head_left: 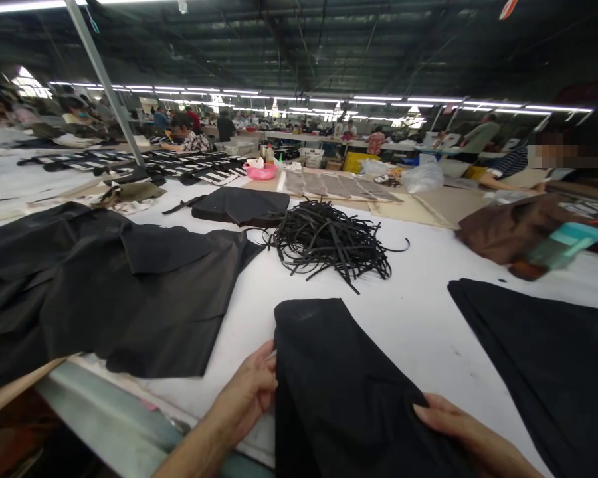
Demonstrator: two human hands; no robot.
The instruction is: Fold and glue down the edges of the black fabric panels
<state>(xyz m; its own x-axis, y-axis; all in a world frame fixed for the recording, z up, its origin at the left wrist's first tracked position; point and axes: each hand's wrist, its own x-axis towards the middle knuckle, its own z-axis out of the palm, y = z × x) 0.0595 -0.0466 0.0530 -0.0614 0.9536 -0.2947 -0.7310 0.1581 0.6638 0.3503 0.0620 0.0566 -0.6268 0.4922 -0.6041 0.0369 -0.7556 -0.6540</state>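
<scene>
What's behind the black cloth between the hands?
Behind the black cloth: white tabletop, then a tangled heap of black strips, with a stack of dark fabric farther back to the left. Whatever the cloth itself covers can't be seen.

Folded panel [339, 385]: black cloth, matt and smooth, faintly creased. Draped pieces [144, 312]: dark cloth, wrinkled, with a dull sheen. Tangled strips [331, 242]: narrow, black, matt, apparently cloth. Worktop [403, 332]: white, smooth, matt, lightly marked. Basin [260, 173]: pink plastic. Bag [423, 178]: translucent plastic film, crinkled and glossy. Post [104, 83]: smooth grey metal, apparently painted.
</scene>
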